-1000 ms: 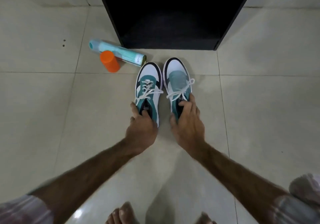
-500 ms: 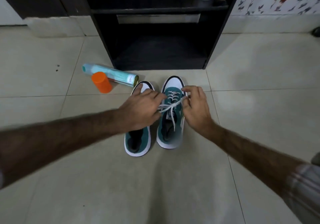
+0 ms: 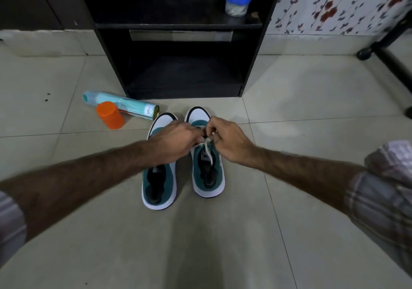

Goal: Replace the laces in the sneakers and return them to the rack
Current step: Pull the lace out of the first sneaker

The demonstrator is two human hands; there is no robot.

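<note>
Both hands pinch the white lace (image 3: 207, 142) over the right sneaker (image 3: 206, 166): left hand (image 3: 176, 142) and right hand (image 3: 229, 142) meet there. The lace looks soft, light and limp, so it is best gripped near its ends.

Little could be read. The tongue label (image 3: 204, 156) of the right sneaker (image 3: 208, 172), near the middle of the view, carried dark block marks, too blurred to spell out. The tongue tag (image 3: 157, 168) of the left sneaker (image 3: 159, 186), at about nine o'clock from its mate, was likewise unreadable. The spray can (image 3: 124, 104), lying at about ten o'clock from the sneakers, bore a white panel of fine print near its open end, too small to make out.
</note>
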